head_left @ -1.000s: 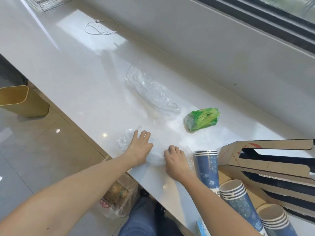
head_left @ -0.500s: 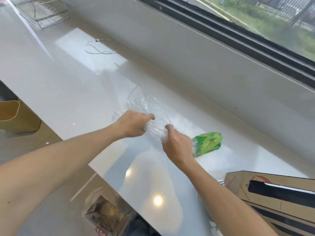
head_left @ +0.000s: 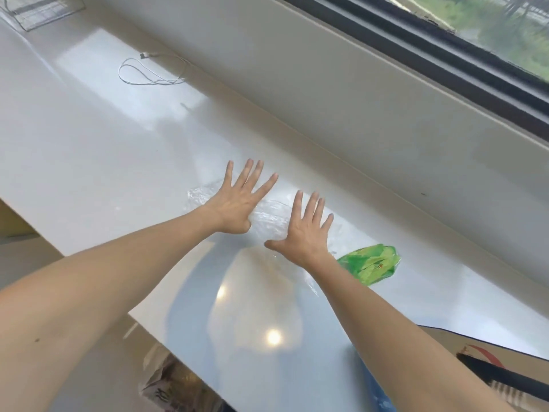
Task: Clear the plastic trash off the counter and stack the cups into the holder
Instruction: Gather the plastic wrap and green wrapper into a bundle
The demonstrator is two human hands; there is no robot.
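Clear crumpled plastic wrap [head_left: 269, 220] lies on the white counter [head_left: 89, 144], partly under both palms. My left hand [head_left: 237, 203] rests flat on its left part with fingers spread. My right hand [head_left: 306, 230] lies flat on its right part, fingers spread too. A green plastic bag [head_left: 371, 264] sits just right of my right wrist. The cardboard cup holder [head_left: 481, 361] shows at the lower right corner. A blurred blue shape [head_left: 377, 394] under my right forearm may be a cup; the other cups are out of view.
A white cable [head_left: 151, 71] lies coiled at the back left. A wire rack [head_left: 38, 10] stands at the far left corner. The wall below the window runs along the counter's back. A bag [head_left: 172, 385] sits on the floor below the counter's front edge.
Both hands had pinched the clear plastic half a second ago; now they are spread flat on it. The view has tilted up, so the cups have left the frame.
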